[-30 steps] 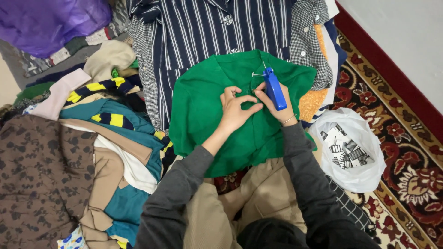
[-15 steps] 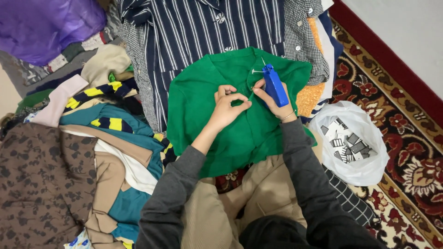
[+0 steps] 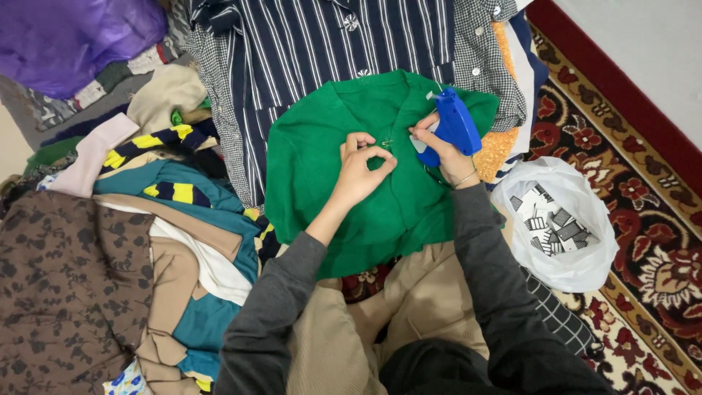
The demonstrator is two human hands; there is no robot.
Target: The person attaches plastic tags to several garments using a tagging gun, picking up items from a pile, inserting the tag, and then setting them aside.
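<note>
The left hand [image 3: 362, 164] has shifted to pinch the green garment [image 3: 329, 168] at nine o'clock of the right hand [image 3: 439, 146], which grips the blue tagging gun [image 3: 457, 124], readying the fabric for tagging.

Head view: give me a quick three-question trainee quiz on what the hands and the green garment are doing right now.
1. True or false: the right hand holds a blue tagging gun.
2. What does the left hand rest on? A) purple bag B) green garment C) patterned rug
3. Fill in: the white plastic bag of small printed tags lies to the person's ____ side.

Key: 1 true; 2 B; 3 right.
</note>
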